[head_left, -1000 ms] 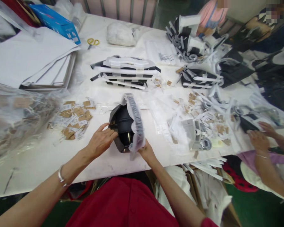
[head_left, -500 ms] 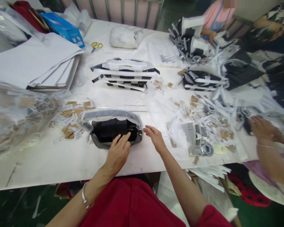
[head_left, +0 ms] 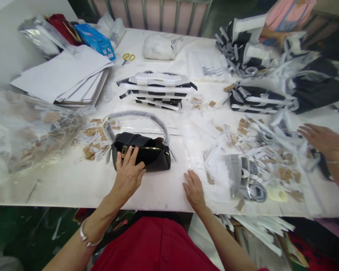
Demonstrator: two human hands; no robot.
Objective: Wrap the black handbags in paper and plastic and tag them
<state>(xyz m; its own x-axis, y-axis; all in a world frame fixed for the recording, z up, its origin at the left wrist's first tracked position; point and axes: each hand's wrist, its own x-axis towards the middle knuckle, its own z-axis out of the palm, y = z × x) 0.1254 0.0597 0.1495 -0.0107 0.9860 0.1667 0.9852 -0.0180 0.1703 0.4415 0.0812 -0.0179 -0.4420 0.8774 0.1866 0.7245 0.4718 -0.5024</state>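
Tags (head_left: pixel 89 153) lay scattered on the surface (head_left: pixel 158 192), just left of a black bag (head_left: pixel 161 162), which stood with its mouth open and its plastic-wrapped handle (head_left: pixel 142 113) arched behind. The left hand (head_left: pixel 128 177) was at the bag's front, fingers spread over the rim near a gold clasp (head_left: pixel 124 151); whether they pinched it, I could not tell. Handling it well probably called for light, even pressure, sparing bag and clasp from scratches, plus support at the side. The right hand (head_left: pixel 195 190), fingers slightly parted, held nothing, near the bag. Farther right was a co-worker's hand (head_left: pixel 323 141).
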